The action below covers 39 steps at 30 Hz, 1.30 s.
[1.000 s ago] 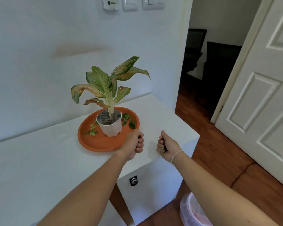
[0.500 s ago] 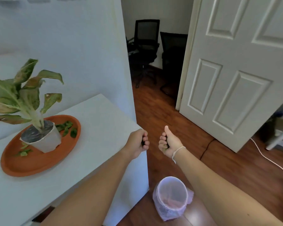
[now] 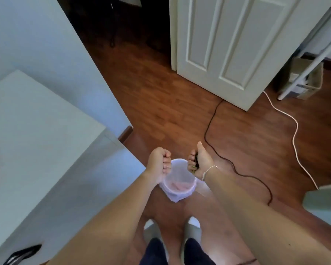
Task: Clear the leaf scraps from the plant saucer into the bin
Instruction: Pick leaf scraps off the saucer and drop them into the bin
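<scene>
Above the bin [image 3: 180, 180], right hand [image 3: 200, 161] fingers [image 3: 191, 163] enclose leaf scraps [image 3: 195, 166].

No text, label, brand, number or sign can be read anywhere here.

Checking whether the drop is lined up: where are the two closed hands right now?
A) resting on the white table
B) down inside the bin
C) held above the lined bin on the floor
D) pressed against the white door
C: the left hand and right hand are fists held over the rim of the bin, which stands on the wooden floor between them.
</scene>
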{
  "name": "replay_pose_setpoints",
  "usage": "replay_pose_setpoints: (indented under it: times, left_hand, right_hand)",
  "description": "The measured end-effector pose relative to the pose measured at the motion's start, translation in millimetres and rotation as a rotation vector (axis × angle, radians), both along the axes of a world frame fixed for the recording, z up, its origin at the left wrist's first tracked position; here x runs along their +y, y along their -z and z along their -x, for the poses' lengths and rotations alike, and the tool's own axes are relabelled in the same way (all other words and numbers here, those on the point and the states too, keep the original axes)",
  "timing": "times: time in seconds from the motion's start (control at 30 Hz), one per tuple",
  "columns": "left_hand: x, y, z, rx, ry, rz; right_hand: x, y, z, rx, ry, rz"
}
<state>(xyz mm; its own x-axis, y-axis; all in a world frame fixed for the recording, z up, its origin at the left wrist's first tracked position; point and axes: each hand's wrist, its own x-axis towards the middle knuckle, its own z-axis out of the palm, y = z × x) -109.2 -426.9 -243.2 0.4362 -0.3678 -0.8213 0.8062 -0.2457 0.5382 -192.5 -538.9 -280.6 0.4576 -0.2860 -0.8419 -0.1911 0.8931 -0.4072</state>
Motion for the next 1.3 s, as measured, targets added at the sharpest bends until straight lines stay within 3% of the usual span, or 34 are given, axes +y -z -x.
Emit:
replay_pose_setpoints:
  times: [0.37,0.7,0.93,1.3]
  left_hand:
    - [-16.4,204.4,8.3,0.169,0.066,-0.190]
    - [-26.7,342.0,-7.9,0.154,-0.015,-0.338]
    - [-33.2,375.8,-12.8,0.243,0.063,-0.299]
    - [-40.4,368.2,-18.5,0.196,0.256,-0.340]
  right_hand:
    - [8.5,202.4,16.0,0.310,0.089,-0.049]
    - [19.3,346.7,-2.1,0.330,0.208,-0.151]
    - [15.8,384.4,-14.4,0.327,0.136,-0.203]
    - [5.7,375.8,-12.0,0.398,-0.008,-0.156]
